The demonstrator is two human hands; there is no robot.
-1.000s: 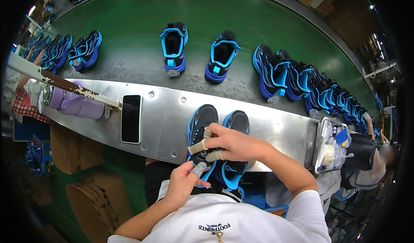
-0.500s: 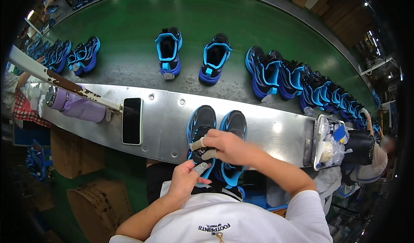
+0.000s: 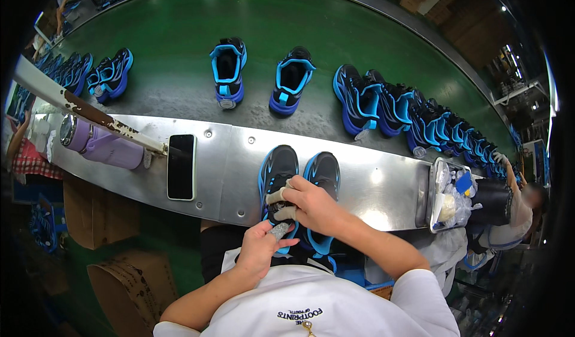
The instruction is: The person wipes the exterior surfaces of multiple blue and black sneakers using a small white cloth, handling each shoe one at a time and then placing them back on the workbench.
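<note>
A pair of black and blue sneakers stands at the near edge of the metal ledge, toes pointing away from me. On the left sneaker (image 3: 279, 159), my right hand (image 3: 311, 204) closes its fingers over the lacing; beige covers wrap some of its fingers. My left hand (image 3: 259, 247) grips the same sneaker near its opening, its thumb in a grey wrap pressed to the tongue area. What lies between the fingertips is hidden. Close beside it stands the right sneaker (image 3: 323, 168), partly covered by my right hand and forearm.
A phone (image 3: 181, 167) and a purple bottle (image 3: 108, 145) lie left on the metal ledge (image 3: 233, 175), by a chipped white bar (image 3: 90, 106). Two single sneakers and rows of others stand on the green belt (image 3: 197, 26). At right is a tray (image 3: 435, 208) of plastic bags; a co-worker (image 3: 509, 217) sits beyond.
My right hand has shifted slightly toward the left on the sneaker's lacing. My left hand stays at the opening. The whole view has moved a little.
</note>
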